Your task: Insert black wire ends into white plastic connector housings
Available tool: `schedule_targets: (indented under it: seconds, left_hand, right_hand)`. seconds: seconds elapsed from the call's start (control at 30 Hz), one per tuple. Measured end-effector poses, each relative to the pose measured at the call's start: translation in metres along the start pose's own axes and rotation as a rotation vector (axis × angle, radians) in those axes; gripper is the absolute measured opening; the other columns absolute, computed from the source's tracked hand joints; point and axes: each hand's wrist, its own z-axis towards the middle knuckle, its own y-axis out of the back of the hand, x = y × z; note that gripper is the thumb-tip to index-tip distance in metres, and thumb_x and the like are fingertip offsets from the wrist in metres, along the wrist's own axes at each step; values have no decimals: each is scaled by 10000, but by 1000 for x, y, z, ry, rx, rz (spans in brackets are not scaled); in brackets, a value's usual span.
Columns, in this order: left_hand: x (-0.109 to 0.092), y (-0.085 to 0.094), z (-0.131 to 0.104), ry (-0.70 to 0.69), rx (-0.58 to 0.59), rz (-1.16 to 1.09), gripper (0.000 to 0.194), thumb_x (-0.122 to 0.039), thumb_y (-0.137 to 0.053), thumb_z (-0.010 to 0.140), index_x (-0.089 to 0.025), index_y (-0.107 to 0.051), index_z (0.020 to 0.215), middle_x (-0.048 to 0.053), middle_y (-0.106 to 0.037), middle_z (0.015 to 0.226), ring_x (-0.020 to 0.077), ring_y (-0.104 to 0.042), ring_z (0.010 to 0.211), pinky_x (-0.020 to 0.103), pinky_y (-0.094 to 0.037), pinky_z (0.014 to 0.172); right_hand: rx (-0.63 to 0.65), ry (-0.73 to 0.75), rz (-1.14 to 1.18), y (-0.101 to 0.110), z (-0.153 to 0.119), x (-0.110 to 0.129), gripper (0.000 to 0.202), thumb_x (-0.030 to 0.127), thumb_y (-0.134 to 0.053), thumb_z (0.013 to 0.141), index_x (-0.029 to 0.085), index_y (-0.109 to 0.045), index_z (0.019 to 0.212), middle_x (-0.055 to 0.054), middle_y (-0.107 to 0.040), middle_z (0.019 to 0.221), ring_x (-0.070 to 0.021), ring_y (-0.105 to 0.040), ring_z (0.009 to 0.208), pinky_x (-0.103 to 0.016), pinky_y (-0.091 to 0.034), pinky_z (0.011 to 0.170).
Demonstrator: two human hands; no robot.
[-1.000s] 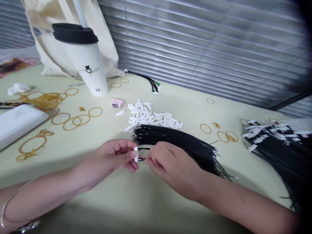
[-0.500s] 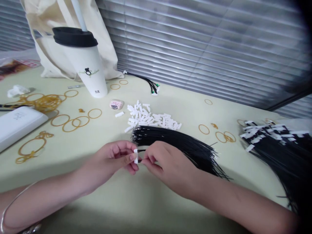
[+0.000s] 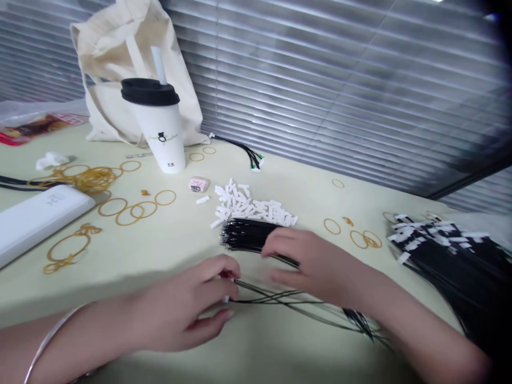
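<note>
Your left hand [image 3: 182, 309] and right hand [image 3: 310, 261] are both bare, with slender fingers and softly rounded knuckles. A nail shows at the tip of your left thumb, a little blurred. Your left forearm [image 3: 114, 322] is bare too, slim and smooth in outline, and you wear a bangle [image 3: 48, 337] on it, up from the wrist: a thin, plain, silvery band that curves across the arm and catches the light. Your right forearm [image 3: 412, 320] is bare along all that you can see of it, broadening away from the wrist until its end blurs into the dark border of the view.
</note>
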Motion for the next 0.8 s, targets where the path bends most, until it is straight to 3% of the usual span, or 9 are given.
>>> schedule_targets:
  seconds: [0.07, 0.17, 0.27, 0.5, 0.67, 0.8]
  left_hand:
    - [4, -5, 2, 66, -52, -42, 155, -127, -448, 820, -173, -552, 925, 94, -517, 1020, 162, -552, 879, 245, -462, 773]
    - [7, -11, 3, 169, -131, -96, 164, -99, -429, 833, -206, -504, 931, 39, -504, 1019, 110, -528, 819, 208, -444, 717]
    - [9, -12, 2, 274, -129, -141, 201, -80, -492, 794, -216, -485, 941, 11, -499, 1047, 83, -529, 752, 190, -448, 665]
    - [15, -4, 1, 286, -113, 123, 260, -218, -552, 821, -211, -521, 1079, 55, -475, 1198, 185, -504, 1084, 296, -427, 928]
    - [13, 11, 1, 365, -67, 218, 343, -343, -535, 826, -186, -504, 1129, 90, -460, 1203, 225, -476, 1114, 350, -419, 957]
    - [15, 15, 2, 376, -37, 221, 267, -369, -486, 849, -187, -559, 1030, 80, -483, 1161, 219, -483, 1094, 350, -420, 950]
  right_hand:
    - [-112, 4, -80, -11, 20, -6, 176, 273, -485, 880, 174, -624, 927, -35, -604, 925, -139, -527, 867, -273, -404, 772]
    - [-137, 18, -110, -28, 46, -17, 109, 190, -526, 846, 163, -628, 873, -34, -603, 880, -135, -526, 834, -257, -402, 738]
    - [-171, 10, -136, -40, 57, -25, 70, 143, -547, 822, 143, -614, 803, -41, -590, 839, -140, -518, 807, -256, -399, 713]
    - [-248, 35, -172, -50, 50, -25, 147, 142, -466, 871, 126, -576, 774, -65, -564, 815, -164, -492, 791, -293, -395, 740]
    - [-334, 6, -118, -46, 41, -25, 128, 131, -406, 889, 137, -518, 827, -55, -558, 848, -144, -485, 772, -273, -401, 697]
    - [-368, 9, -65, -41, 37, -24, 114, 160, -401, 899, 155, -507, 855, -39, -573, 856, -132, -494, 770, -263, -403, 689]
